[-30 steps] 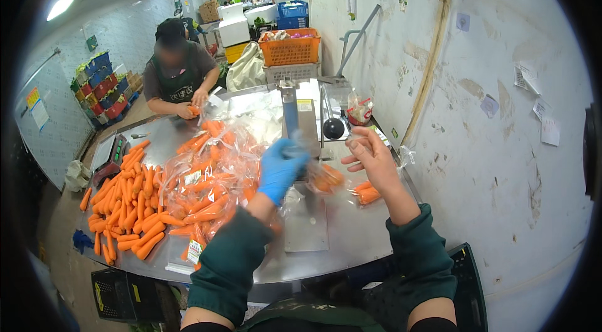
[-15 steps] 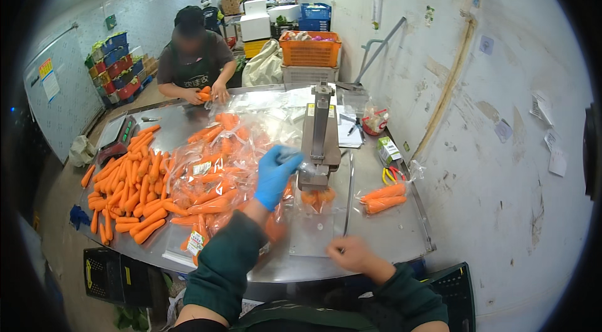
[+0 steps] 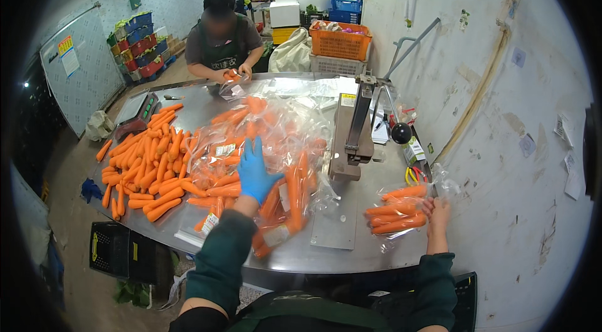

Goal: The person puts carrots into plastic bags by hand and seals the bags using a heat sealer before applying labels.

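Observation:
My left hand, in a blue glove, is spread over a heap of carrots in clear bags, its palm close to the nearer bags. At the right side of the table my right hand is bare, its fingers closed on the gathered plastic of a bag of carrots. That bag lies on the metal table. Between my hands stands a brown lever-type bench press, its black ball knob raised. No bag sits under its head.
Loose carrots are piled on the left, near a scale. Across the table a co-worker handles a bag of carrots. Red-and-yellow-handled pliers and a small box lie by the right edge; the wall rises beyond.
My left hand has left the press and spread over the bagged carrots. My right hand has let go of the lever, now raised, and taken the bag at right. The view has shifted.

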Available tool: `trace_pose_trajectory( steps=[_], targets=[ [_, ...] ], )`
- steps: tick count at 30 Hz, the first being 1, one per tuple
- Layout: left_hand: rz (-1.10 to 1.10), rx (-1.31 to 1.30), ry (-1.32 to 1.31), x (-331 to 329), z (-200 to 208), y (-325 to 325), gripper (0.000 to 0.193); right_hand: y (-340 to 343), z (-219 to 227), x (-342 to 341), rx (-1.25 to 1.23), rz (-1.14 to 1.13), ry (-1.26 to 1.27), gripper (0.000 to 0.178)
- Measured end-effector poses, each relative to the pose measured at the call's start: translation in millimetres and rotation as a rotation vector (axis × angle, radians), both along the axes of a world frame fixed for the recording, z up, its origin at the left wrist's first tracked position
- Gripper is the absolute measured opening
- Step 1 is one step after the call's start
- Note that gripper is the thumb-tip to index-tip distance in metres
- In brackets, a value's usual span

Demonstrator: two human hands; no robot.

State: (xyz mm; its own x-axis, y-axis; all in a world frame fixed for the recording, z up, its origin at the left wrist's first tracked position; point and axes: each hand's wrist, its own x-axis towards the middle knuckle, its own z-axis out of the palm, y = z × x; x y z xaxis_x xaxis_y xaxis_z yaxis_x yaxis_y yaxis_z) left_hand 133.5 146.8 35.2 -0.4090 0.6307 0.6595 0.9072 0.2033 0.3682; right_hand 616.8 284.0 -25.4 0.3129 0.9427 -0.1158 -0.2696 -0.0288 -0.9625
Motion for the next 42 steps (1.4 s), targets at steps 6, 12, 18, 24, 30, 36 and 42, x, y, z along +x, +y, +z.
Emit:
trace_pose_trajectory(
  steps=[6, 12, 18, 24, 30, 36, 42],
  targets=[
    [-0.421, 0.184, -0.722, -5, 39, -9, 0.019, -28, 32, -43, 0.259, 0.438, -0.424, 0.049],
    [-0.881, 0.188, -0.918, 67, 138, -76, 0.013, -100, 116, -150, 0.719, 0.868, -0.82, 0.068],
    [-0.916, -0.099, -0.699, 104, 117, -17, 0.017, -87, 147, -140, 0.609, 0.886, -0.666, 0.03],
    [-1.099, -0.503, -1.287, 165, 83, 40, 0.044, -56, 161, -89, 0.477, 0.535, -0.769, 0.017],
    [-1.029, -0.192, -1.221, 173, 92, 58, 0.034, -40, 157, -121, 0.338, 0.626, -0.411, 0.02],
    [-0.746, 0.09, -1.445, 99, 54, 50, 0.017, -29, 232, -159, 0.325, 0.754, -0.199, 0.023],
    [-0.718, 0.185, -1.622, 102, 22, 47, 0.017, -106, 66, -113, 0.456, 0.926, -0.872, 0.012]
  ],
)
